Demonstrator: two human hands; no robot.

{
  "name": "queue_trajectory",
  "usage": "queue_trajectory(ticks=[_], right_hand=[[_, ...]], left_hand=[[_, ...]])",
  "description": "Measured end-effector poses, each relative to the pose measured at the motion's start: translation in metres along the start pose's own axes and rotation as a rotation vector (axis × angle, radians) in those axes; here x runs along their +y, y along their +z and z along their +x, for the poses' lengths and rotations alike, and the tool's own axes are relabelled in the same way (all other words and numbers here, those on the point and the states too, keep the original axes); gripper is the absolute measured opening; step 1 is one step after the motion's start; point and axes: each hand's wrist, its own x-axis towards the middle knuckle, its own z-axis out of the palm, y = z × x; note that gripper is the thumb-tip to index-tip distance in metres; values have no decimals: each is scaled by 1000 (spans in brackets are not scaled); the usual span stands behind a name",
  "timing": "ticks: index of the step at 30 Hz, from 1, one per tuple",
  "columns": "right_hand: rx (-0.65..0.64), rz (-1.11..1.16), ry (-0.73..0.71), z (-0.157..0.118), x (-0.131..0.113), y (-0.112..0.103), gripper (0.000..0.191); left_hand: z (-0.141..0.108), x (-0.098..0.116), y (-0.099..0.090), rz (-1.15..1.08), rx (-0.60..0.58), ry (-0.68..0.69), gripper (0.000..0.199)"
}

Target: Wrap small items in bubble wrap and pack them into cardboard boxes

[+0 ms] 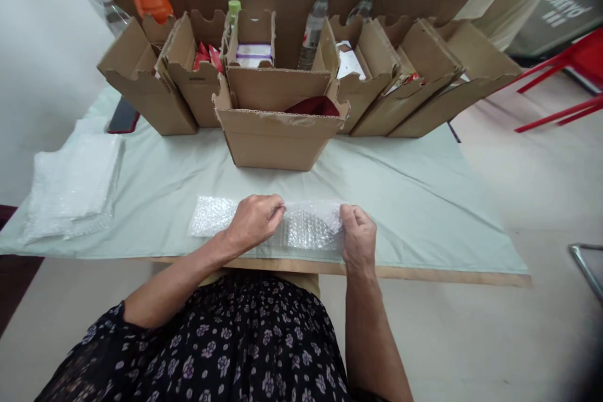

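A long strip of clear bubble wrap [311, 229] lies near the table's front edge. My left hand [257, 220] is closed in a pinch on its upper edge, about midway along. At the strip's right end, my right hand [358, 235] grips the corner with curled fingers. The strip's left part extends past my left hand and rests on the cloth. Beyond my hands stands an open cardboard box [277, 141] with a dark red item [316, 106] inside.
A stack of bubble wrap sheets [78, 179] lies at the left, with a phone [123, 116] behind it. Several open cardboard boxes [198, 91] line the back, holding packets; bottles [315, 28] stand behind. The pale green cloth [414, 201] covers the table. A red chair [560, 75] is at the right.
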Motion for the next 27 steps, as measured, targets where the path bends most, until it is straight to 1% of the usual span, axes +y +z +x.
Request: queue_trajectory(ticks=[1,2,4,5,6,7,9,10,11,13,14,15,17,18,20,21,23,25,27], right_hand=[[-11,-11,-51,1,-2,-6,54],[-44,-20,-106,1,-5,-12,60],[-160,-61,-197,3,-13,-21,87],[-222,-100,-227,5,-17,-24,98],[-272,-148,-251,8,-22,-26,104],[-306,-197,-274,10,-26,-27,106],[-353,-276,-316,17,-32,-26,101],[-369,-300,-332,21,-34,-24,92],[-374,-313,-335,24,-35,-22,77],[-330,-288,-306,29,-36,-16,40],[-284,-253,-286,31,-35,-13,29],[-232,-212,-267,33,-35,-12,25],[-132,-134,-252,34,-35,-12,24],[-92,-109,-249,34,-35,-14,23],[-37,-95,-220,35,-34,-19,23],[-31,-103,-193,35,-34,-22,23],[-63,-142,-135,36,-32,-24,24],[-117,-201,-103,39,-29,-22,26],[-149,-272,-101,44,-24,-14,30]], left_hand=[[4,-1,-6,16,-13,-4,19],[9,0,-12,26,-26,2,20],[18,3,-24,24,-67,24,20],[22,5,-29,18,-94,35,20],[26,8,-33,13,-124,47,21],[29,11,-38,9,-151,60,22],[34,16,-44,5,-192,82,24],[35,18,-47,5,-208,86,25],[36,18,-49,4,-224,86,25],[34,12,-53,-1,-259,82,21],[32,6,-54,-2,-267,78,17],[28,-2,-56,1,-267,71,13],[16,-23,-60,27,-254,33,8],[9,-34,-63,42,-247,-7,8],[-6,-56,-72,40,-235,-134,12],[-13,-66,-78,1,-230,-199,13],[-22,-81,-90,-118,-205,-292,15],[-24,-92,-99,-224,-160,-344,16],[-20,-102,-102,-269,-120,-397,19]])
